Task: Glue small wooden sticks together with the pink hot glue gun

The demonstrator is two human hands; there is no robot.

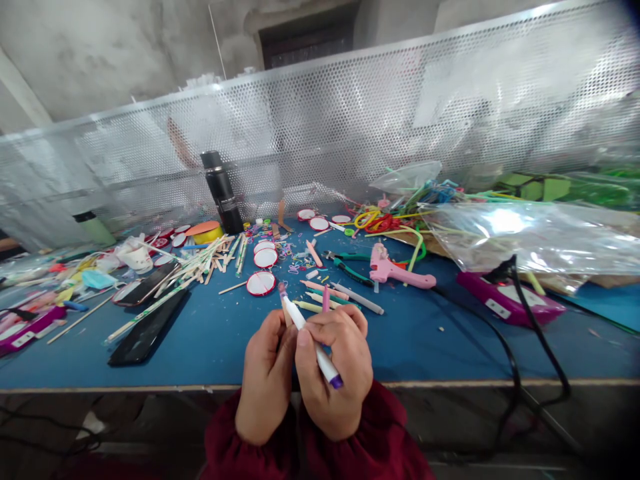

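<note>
My right hand (pixel 336 367) is closed around a white marker (pixel 326 365) with a purple end, its other end pointing up and left. In my left hand (pixel 265 383), thumb and fingers pinch a thin wooden stick whose pinkish tip (pixel 283 291) sticks up beside the marker. The two hands are side by side at the table's front edge. Just beyond them lie several pastel markers (pixel 361 299). A pink one (pixel 326 298) stands out behind my right fingers; whether they touch it I cannot tell. Round white discs with red rims (pixel 261 283) lie ahead of my left hand.
A pink glue gun (pixel 397 272) and teal-handled cutters (pixel 353 270) lie right of the markers. A purple power strip (pixel 510 301) with black cables sits farther right, near a clear plastic bag (pixel 540 237). Phones (pixel 150 328), wooden sticks (pixel 210 259) and a black flask (pixel 223 195) stand left.
</note>
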